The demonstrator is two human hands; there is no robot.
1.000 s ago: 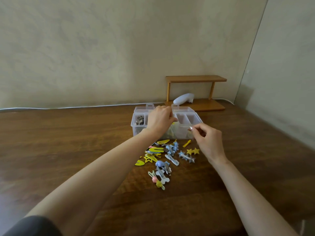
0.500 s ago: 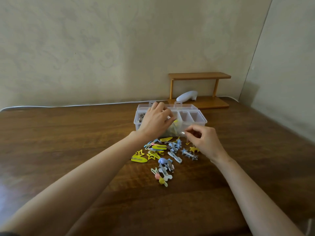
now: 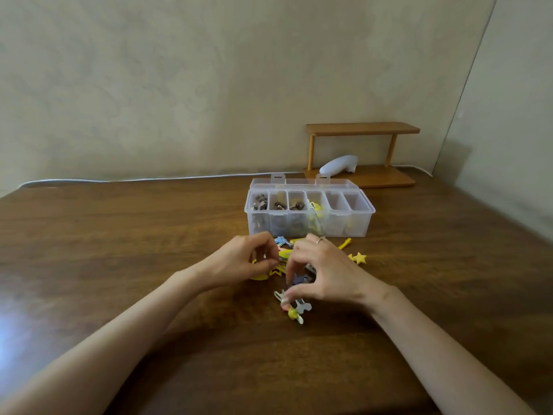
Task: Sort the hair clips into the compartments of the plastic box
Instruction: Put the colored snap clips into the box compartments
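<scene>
The clear plastic box stands open on the wooden bench. Its three left compartments hold dark brown clips and the fourth from the left holds yellow ones. The loose hair clips lie in a small heap on the bench just in front of the box, with a yellow star clip at the heap's right edge.

Both hands hang over this heap. The left hand has its fingers curled toward the thumb, and whether they pinch a clip cannot be told. The right hand, wearing a ring, arches its fingers down onto the clips, but it is unclear whether they grasp one.

Behind the box stands a wooden shelf with a white device on its lower board.
</scene>
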